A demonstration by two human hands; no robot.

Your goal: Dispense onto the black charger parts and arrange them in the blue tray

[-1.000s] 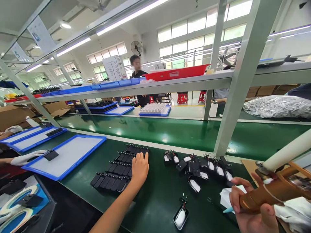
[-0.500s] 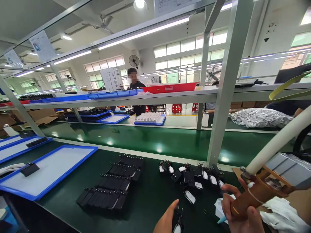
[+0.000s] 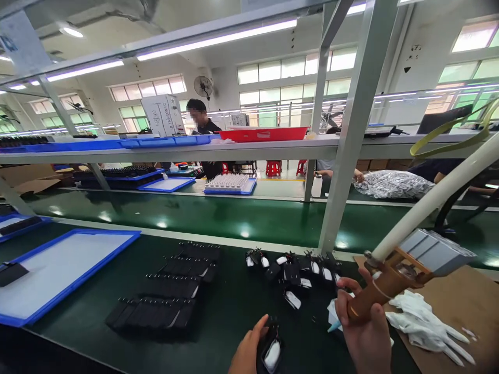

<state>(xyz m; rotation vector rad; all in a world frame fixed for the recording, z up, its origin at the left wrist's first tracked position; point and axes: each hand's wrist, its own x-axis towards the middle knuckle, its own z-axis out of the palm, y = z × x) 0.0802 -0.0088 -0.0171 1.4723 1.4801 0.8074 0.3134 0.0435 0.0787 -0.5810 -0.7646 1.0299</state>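
My left hand sits at the bottom edge, closed around a small black case with a white battery inside. My right hand grips the brown handle of a tool whose white hose runs up to the right. A cluster of similar black parts with white batteries lies on the green mat just beyond both hands. Rows of black covers lie to the left of them.
A blue-rimmed white tray lies at left with one black part on it. White gloves rest on brown cardboard at right. A grey frame post stands behind the parts. A green conveyor runs behind; another person works beyond the shelf.
My left hand left the rows of black covers, moved right and took up the single black case near the front edge. The view shifted left and up. The tool moved left slightly.
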